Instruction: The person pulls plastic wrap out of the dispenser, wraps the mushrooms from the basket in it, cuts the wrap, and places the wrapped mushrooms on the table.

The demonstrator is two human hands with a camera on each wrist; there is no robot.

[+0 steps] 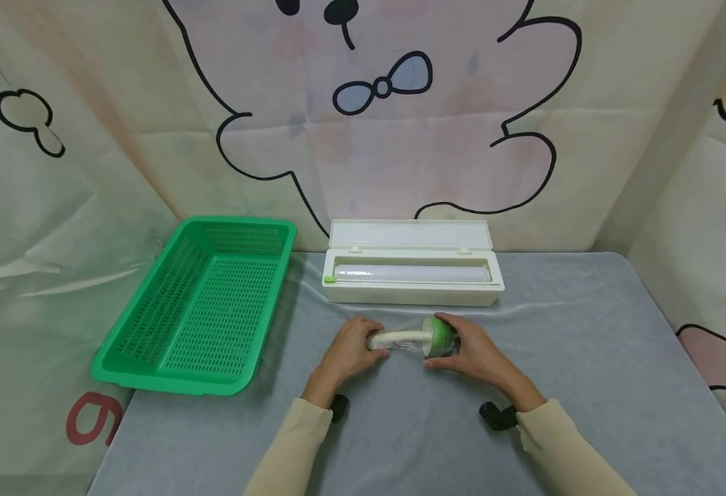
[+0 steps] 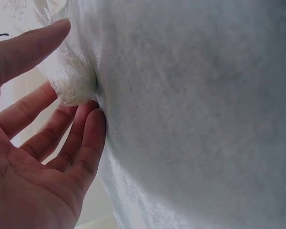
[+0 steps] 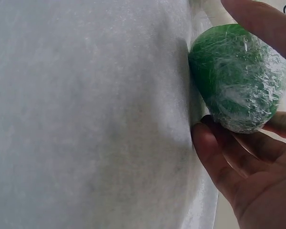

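Observation:
A toy vegetable [image 1: 408,338] with a white stalk and a green head lies on the grey tablecloth [image 1: 586,358], wrapped in clear cling film. My left hand [image 1: 358,346] holds its white end [image 2: 74,83], thumb above and fingers [image 2: 88,138] beneath. Around the film-covered green head [image 3: 238,78] curls my right hand [image 1: 465,350], with its thumb on top and its fingers [image 3: 214,152] against the cloth below. Both hands rest low on the table, just in front of the cling film box.
A white cling film dispenser box [image 1: 409,293] stands with its lid up behind the hands, the roll lying inside. A green plastic basket [image 1: 233,222] with nothing in it sits at the left. Cartoon-print sheets hang behind and at both sides.

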